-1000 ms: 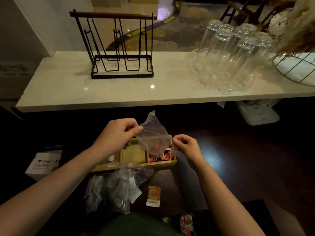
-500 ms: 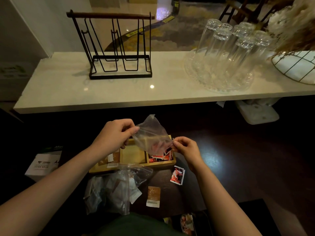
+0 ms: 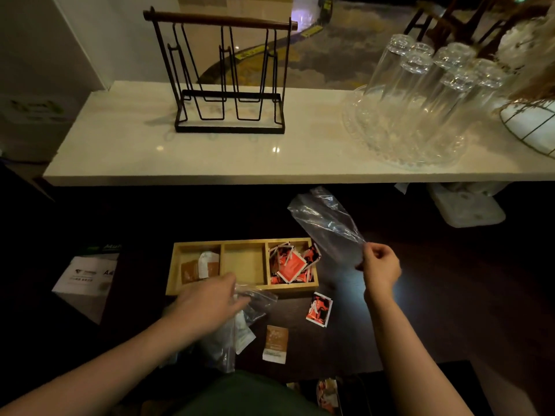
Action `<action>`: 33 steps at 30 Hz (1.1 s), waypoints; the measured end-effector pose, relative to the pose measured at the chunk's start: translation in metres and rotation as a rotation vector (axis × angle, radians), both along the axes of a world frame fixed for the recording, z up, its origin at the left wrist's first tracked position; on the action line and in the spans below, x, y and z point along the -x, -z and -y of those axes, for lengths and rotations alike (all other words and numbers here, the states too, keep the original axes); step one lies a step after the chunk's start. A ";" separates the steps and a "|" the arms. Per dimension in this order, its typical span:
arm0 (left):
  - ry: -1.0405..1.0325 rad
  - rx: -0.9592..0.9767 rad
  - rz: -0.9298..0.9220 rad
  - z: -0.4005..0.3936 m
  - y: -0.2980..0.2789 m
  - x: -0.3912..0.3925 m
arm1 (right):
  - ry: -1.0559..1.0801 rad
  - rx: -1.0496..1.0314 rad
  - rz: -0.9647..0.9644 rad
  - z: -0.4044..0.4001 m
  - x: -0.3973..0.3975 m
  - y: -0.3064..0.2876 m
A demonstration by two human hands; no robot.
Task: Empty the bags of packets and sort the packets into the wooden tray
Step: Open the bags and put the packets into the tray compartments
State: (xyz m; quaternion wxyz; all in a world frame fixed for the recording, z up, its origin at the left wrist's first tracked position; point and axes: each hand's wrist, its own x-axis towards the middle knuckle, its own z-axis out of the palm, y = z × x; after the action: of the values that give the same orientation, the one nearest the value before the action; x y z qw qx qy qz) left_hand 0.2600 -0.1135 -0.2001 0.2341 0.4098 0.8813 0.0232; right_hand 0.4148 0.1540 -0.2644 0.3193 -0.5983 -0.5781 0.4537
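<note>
We pinch the empty bag [image 3: 326, 226] in our right hand [image 3: 380, 270], clear of the wooden tray [image 3: 244, 291], while our left hand's [image 3: 207, 301] loosely spread fingers reach onto the next bag [image 3: 240, 322] of packets to empty it.

Head-worn view, forward and down

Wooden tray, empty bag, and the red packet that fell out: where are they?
wooden tray [image 3: 244, 289]: head view, front rim.
empty bag [image 3: 327, 225]: head view, middle of plastic.
red packet [image 3: 319, 308]: head view, its middle.
</note>
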 end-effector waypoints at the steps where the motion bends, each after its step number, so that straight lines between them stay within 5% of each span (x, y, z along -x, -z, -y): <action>1: 0.013 0.059 -0.038 0.004 0.006 -0.007 | 0.031 0.010 0.034 -0.001 -0.002 0.003; 5: -0.001 0.112 -0.139 0.020 0.023 -0.016 | 0.068 0.084 0.229 -0.005 -0.011 0.028; 10: -0.059 0.056 -0.126 0.029 0.027 -0.017 | -0.137 0.149 0.462 0.006 -0.013 0.033; 14: -0.091 0.042 -0.069 0.037 0.040 -0.024 | -0.180 -0.127 0.541 0.033 -0.002 0.003; 22: -0.038 0.011 -0.045 0.044 0.047 -0.024 | -1.236 -0.640 0.532 0.141 0.064 -0.003; 30: -0.116 -0.018 0.115 0.066 0.050 -0.008 | -1.312 -0.619 0.742 0.151 0.085 0.005; 33: -0.129 0.007 0.179 0.069 0.051 -0.009 | -1.340 -0.366 0.659 0.146 0.082 -0.005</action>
State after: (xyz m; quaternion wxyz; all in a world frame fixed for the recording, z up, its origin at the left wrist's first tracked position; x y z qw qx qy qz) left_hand 0.2686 -0.1829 -0.2511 0.3115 0.3474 0.8816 0.0716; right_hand 0.3330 0.0083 -0.2593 -0.1187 -0.1619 -0.9483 0.2458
